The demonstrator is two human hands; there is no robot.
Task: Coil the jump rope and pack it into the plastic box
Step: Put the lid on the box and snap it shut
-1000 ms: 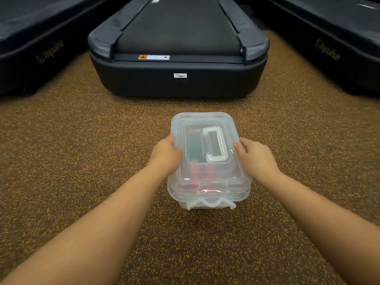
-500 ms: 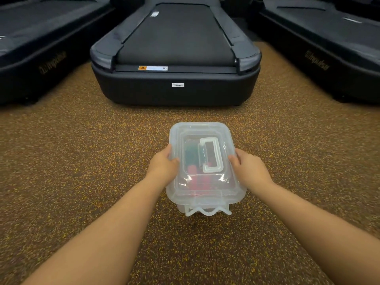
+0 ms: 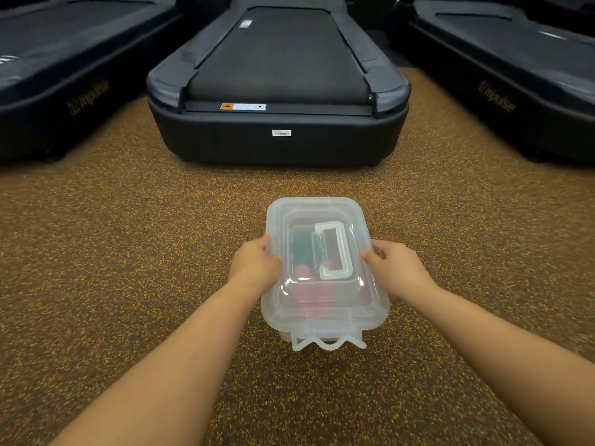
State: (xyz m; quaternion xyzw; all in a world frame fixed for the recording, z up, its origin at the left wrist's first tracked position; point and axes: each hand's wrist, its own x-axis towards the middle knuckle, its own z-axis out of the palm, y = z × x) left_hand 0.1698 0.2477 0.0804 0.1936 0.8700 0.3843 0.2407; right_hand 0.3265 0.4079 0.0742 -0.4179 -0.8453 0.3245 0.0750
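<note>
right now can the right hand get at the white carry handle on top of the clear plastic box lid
Probably yes. The right hand rests on the side of the clear plastic box, beside the white carry handle. The handle lies flat on the lid with nothing covering it; the left hand holds the opposite side.

Lid pressed home on plastic box (image 3: 323, 268)

A second earlier its lid sat raised above the rim; now it lies flush, gap closed.

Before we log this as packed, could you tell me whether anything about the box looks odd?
Only the front latch: it sticks out from the plastic box instead of being snapped over the lid.
</note>
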